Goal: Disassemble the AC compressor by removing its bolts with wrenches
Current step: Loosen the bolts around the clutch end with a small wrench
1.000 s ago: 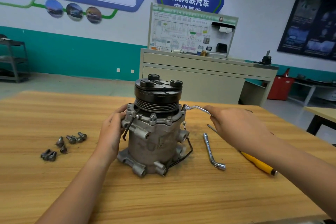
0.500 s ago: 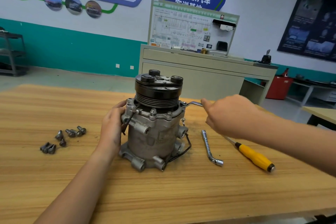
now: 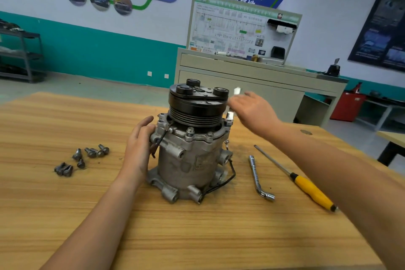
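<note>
The grey AC compressor stands upright on the wooden table, its black pulley on top. My left hand presses flat against its left side, fingers fairly straight along the flange. My right hand, blurred by motion, grips a bent silver socket wrench at the compressor's upper right. The wrench's lower end sits on a flange bolt there, and its upper tip shows above my fingers. More bolts stand in the front of the flange.
Several loose bolts lie on the table to the left. A second L-shaped socket wrench and a yellow-handled screwdriver lie to the right. A black wire hangs at the compressor's right. A cabinet stands behind the table.
My right hand has swung the wrench from out at the right round toward the back, up beside the pulley. My left hand has stayed on the compressor's left side.
</note>
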Demonstrator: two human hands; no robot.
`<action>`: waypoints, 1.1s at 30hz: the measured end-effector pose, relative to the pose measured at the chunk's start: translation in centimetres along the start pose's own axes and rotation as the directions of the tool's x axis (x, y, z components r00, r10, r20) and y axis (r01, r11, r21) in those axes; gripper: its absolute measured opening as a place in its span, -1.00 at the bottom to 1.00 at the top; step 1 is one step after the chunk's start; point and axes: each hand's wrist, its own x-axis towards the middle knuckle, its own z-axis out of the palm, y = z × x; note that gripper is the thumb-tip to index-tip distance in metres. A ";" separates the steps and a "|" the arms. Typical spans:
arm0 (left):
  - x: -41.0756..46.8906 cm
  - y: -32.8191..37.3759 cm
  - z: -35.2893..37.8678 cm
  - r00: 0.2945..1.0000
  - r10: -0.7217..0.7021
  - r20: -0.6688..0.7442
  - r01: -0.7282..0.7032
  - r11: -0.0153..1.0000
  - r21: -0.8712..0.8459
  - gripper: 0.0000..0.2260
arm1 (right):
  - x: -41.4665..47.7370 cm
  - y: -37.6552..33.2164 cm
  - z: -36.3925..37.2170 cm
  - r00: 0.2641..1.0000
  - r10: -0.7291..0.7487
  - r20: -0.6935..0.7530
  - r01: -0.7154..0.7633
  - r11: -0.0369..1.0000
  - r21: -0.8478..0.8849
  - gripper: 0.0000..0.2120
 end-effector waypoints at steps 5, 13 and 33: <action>-0.1 0.2 0.6 0.996 0.014 -0.084 -0.014 1.000 -0.001 -0.85 | -2.7 1.1 -4.2 0.874 0.485 -0.036 -0.477 0.869 0.131 -0.76; -2.5 -0.5 0.4 0.909 0.375 -0.183 -0.288 0.881 0.376 -0.91 | -5.5 -3.5 -5.4 0.798 0.381 0.467 -0.342 0.924 -0.168 -0.89; -3.1 -1.4 0.0 0.865 0.498 -0.066 -0.395 0.756 0.522 -0.72 | -1.7 -0.9 -5.9 0.774 0.153 0.614 0.147 0.900 -0.410 -0.79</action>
